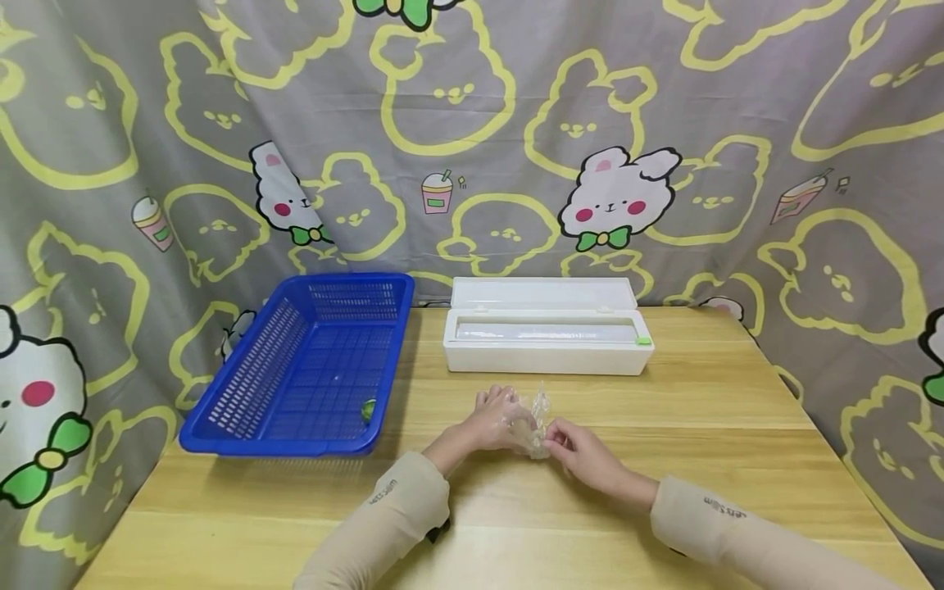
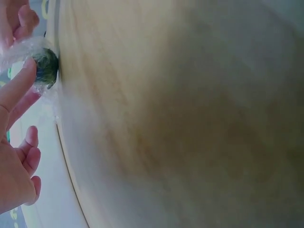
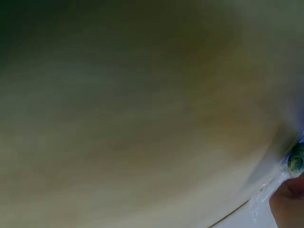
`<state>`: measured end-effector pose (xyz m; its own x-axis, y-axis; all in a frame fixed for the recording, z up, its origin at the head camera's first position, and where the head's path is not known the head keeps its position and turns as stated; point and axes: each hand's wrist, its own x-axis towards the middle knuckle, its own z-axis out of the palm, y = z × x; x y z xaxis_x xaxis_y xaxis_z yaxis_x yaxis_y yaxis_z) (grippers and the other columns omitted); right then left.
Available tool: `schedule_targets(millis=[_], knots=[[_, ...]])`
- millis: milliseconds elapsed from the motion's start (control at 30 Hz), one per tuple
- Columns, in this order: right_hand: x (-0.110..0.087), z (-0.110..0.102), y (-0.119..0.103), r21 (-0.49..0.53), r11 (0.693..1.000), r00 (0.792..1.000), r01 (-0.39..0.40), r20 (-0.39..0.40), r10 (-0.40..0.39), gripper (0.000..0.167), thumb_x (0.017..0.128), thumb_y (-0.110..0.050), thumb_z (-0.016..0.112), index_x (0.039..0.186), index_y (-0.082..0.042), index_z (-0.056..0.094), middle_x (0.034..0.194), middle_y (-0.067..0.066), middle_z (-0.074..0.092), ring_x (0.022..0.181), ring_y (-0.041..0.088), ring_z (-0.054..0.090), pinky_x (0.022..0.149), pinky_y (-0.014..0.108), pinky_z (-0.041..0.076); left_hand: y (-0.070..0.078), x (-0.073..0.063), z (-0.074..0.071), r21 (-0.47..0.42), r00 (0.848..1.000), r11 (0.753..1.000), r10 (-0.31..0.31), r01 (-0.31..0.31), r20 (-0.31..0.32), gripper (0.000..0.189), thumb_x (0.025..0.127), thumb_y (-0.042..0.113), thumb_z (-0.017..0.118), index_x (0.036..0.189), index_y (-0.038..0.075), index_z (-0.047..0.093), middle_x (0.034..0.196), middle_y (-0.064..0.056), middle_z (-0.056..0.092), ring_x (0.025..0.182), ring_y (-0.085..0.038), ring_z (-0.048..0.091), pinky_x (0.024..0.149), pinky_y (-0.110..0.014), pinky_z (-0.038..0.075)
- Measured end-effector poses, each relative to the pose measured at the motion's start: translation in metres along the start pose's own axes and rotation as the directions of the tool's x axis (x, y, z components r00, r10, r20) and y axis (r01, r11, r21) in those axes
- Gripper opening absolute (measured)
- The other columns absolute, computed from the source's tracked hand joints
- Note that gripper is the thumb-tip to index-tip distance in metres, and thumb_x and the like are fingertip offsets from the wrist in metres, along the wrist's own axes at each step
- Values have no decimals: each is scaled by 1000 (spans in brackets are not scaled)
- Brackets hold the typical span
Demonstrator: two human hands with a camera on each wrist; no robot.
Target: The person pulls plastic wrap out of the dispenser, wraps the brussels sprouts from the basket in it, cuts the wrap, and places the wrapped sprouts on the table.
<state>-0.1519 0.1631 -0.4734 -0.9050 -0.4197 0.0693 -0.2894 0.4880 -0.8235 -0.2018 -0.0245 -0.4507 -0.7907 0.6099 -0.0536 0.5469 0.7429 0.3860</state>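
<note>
My left hand [image 1: 496,422] holds a small, rounded dark green vegetable [image 2: 48,69] wrapped in clear cling film [image 1: 541,407]. The left wrist view shows one finger lying across the vegetable, with film bunched around it. From the other side, the thumb and fingertips of my right hand [image 1: 586,460] pinch the film. Both hands meet low over the middle of the wooden table. In the right wrist view, the mottled green vegetable [image 3: 296,161] shows at the right edge, partly cut off, beside the right hand. Its exact kind I cannot tell.
A white cling film dispenser [image 1: 546,359] stands behind the hands with its lid raised and a roll inside. To the left, a blue plastic basket [image 1: 283,448] holds a small green item [image 1: 368,410] near its front right corner. A patterned curtain [image 1: 472,123] hangs behind the table.
</note>
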Motion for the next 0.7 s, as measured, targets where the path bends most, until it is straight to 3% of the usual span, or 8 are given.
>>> schedule_targets(millis=[100, 167, 267, 433, 600, 700], knots=[[4, 2, -2, 145, 975, 984, -170, -26, 176, 10, 90, -10, 54, 85, -1, 53, 71, 5, 53, 58, 8, 43, 52, 20, 39, -1, 1, 3, -13, 1000, 1000, -13, 13, -3, 34, 65, 40, 78, 94, 26, 70, 101, 4, 46, 92, -12, 33, 78, -29, 23], [5, 3, -5, 219, 936, 957, -277, -28, 289, 11, 90, -11, 53, 86, -1, 53, 71, 4, 53, 58, 11, 42, 52, 21, 37, -2, 1, 4, -10, 1000, 1000, -18, 18, 2, 32, 65, 40, 78, 93, 25, 70, 103, 4, 45, 94, -12, 33, 80, -29, 23], [7, 5, -8, 280, 885, 918, -372, -29, 395, 11, 89, -12, 54, 85, -1, 53, 70, 3, 53, 59, 13, 41, 53, 22, 36, -3, 2, 4, -5, 1000, 1000, -19, 19, 16, 34, 65, 42, 78, 92, 23, 70, 103, 3, 45, 94, -13, 33, 80, -30, 24], [9, 5, -10, 300, 854, 890, -426, -29, 454, 9, 87, -10, 54, 86, -1, 52, 67, 3, 53, 58, 13, 41, 54, 23, 35, -7, 4, 2, -96, 997, 993, -56, 62, 58, 38, 64, 39, 79, 93, 16, 69, 100, 1, 46, 94, -15, 33, 78, -29, 25], [12, 4, -9, 292, 852, 887, -434, -26, 461, 10, 84, -7, 56, 89, 0, 50, 67, 4, 53, 57, 12, 43, 52, 22, 36, -14, 6, 0, -240, 991, 966, -78, 101, 104, 27, 74, 37, 73, 88, 13, 70, 103, -3, 51, 99, -21, 38, 85, -37, 29], [13, 3, -8, 291, 864, 898, -410, -33, 438, 14, 82, -5, 59, 90, 0, 48, 67, 3, 49, 57, 13, 43, 54, 23, 38, -18, 8, 0, -289, 990, 952, -60, 96, 130, 21, 80, 34, 68, 87, 15, 71, 105, -4, 54, 101, -24, 39, 89, -46, 29]])
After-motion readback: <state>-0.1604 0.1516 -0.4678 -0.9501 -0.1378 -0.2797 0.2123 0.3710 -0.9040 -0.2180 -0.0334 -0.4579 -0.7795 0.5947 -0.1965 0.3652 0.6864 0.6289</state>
